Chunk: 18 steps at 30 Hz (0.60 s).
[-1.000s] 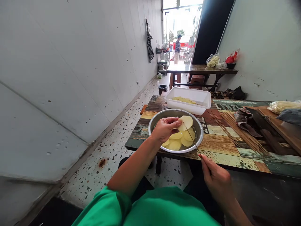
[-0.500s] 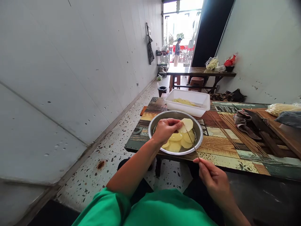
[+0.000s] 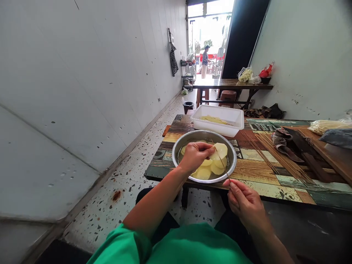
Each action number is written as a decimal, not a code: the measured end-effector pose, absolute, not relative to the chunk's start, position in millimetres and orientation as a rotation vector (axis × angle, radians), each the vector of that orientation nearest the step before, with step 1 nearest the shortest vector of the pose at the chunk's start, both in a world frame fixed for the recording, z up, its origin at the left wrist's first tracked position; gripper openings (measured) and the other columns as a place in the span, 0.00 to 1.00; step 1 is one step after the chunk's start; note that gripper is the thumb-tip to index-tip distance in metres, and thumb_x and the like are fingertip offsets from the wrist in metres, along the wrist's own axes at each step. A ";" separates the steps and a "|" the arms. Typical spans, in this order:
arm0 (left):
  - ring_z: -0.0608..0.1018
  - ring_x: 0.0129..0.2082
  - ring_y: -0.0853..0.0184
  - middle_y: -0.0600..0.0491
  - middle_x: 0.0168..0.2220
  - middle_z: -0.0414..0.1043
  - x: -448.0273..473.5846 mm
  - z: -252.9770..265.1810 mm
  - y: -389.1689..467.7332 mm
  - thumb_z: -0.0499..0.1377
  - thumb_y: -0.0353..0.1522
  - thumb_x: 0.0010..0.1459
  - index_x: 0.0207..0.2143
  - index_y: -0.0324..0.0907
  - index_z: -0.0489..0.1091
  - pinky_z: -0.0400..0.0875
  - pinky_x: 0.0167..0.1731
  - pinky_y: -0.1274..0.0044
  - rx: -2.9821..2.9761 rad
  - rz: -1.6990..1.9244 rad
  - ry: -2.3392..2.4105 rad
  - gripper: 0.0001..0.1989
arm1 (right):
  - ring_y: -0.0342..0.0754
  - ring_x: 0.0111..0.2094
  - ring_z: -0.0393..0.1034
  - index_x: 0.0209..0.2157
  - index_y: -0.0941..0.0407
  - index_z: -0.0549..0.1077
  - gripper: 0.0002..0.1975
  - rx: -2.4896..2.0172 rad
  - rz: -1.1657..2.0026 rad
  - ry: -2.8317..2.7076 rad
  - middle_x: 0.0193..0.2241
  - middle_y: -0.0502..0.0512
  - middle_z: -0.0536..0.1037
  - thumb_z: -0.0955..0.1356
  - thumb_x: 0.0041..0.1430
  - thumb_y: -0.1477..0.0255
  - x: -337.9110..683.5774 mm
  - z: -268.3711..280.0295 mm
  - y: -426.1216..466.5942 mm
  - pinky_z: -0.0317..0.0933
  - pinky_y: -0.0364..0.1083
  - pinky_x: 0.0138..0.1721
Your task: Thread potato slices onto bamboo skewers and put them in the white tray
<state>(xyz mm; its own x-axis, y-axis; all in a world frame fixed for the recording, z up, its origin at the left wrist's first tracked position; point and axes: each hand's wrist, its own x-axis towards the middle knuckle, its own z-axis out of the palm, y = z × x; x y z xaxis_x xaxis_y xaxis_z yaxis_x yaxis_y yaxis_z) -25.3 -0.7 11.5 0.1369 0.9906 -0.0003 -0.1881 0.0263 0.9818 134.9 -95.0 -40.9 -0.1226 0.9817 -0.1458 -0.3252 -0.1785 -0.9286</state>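
Pale slice (image 3: 220,150) pinched in left hand (image 3: 194,157) over basin (image 3: 204,181), likely to catch drips; right hand (image 3: 245,202), basin's 4 o'clock, fingers closed on skewer (image 3: 224,167); piercing depth unclear.

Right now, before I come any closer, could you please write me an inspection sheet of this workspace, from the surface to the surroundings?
Surface: table with a patchwork pattern.
Job's things: metal basin with pale slices in liquid; white tub behind it, with yellow pieces inside; loose sticks to the right.
Clutter: crumpled cloth just right of the sticks.
Hands: left hand pinches a held slice over the basin; right hand grips a thin stick that reaches that slice.
Cables: nothing seen.
Surroundings: second table with bags; person beyond the doorway; checked cloth hanging on the left wall.
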 end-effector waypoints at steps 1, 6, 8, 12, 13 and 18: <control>0.70 0.22 0.73 0.52 0.23 0.75 -24.5 10.4 -1.4 0.71 0.34 0.38 0.26 0.37 0.78 0.66 0.25 0.79 1.131 1.144 0.968 0.11 | 0.35 0.13 0.44 0.37 0.57 0.73 0.15 -1.029 1.502 -0.956 0.14 0.40 0.55 0.69 0.58 0.59 134.8 -42.5 -91.9 0.39 0.37 0.14; 0.70 0.22 0.74 0.52 0.24 0.74 -35.2 14.9 5.5 0.71 0.33 0.38 0.24 0.37 0.76 0.66 0.24 0.80 1.061 1.181 0.983 0.11 | 0.37 0.15 0.50 0.39 0.58 0.75 0.17 -1.139 1.371 -1.178 0.16 0.43 0.59 0.68 0.59 0.57 143.2 -43.8 -87.9 0.42 0.39 0.15; 0.70 0.22 0.74 0.53 0.25 0.74 -39.3 18.0 8.4 0.71 0.33 0.38 0.25 0.37 0.76 0.66 0.24 0.80 1.066 1.223 0.991 0.11 | 0.38 0.16 0.50 0.38 0.59 0.76 0.18 -1.164 1.344 -1.232 0.16 0.44 0.59 0.69 0.58 0.57 146.6 -43.5 -88.9 0.42 0.39 0.15; 0.70 0.21 0.74 0.52 0.23 0.73 -30.3 13.7 2.9 0.71 0.33 0.37 0.24 0.36 0.75 0.66 0.24 0.79 1.133 1.069 0.930 0.11 | 0.38 0.16 0.49 0.38 0.59 0.76 0.18 -1.160 1.275 -1.167 0.17 0.44 0.59 0.69 0.57 0.58 145.0 -44.4 -83.6 0.42 0.40 0.15; 0.70 0.21 0.73 0.52 0.22 0.73 -27.1 11.5 1.2 0.71 0.34 0.38 0.24 0.36 0.76 0.66 0.24 0.78 1.146 1.002 0.912 0.12 | 0.37 0.16 0.48 0.37 0.59 0.76 0.17 -1.146 1.274 -1.136 0.17 0.44 0.58 0.69 0.57 0.58 144.0 -44.1 -81.3 0.42 0.40 0.15; 0.73 0.26 0.69 0.49 0.31 0.76 -35.9 6.1 16.7 0.63 0.40 0.51 0.38 0.38 0.76 0.69 0.33 0.75 1.333 0.909 0.958 0.16 | 0.36 0.15 0.44 0.34 0.58 0.74 0.15 -1.069 1.330 -0.937 0.15 0.41 0.54 0.72 0.54 0.60 147.6 -38.4 -74.8 0.37 0.39 0.14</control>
<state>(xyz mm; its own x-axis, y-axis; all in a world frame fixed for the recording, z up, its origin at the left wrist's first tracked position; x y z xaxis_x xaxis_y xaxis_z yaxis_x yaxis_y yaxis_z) -35.9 16.7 6.1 0.3556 0.9338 -0.0390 0.0098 0.0380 0.9992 147.6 -74.8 -38.4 0.0452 0.9969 -0.0651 -0.2736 -0.0503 -0.9605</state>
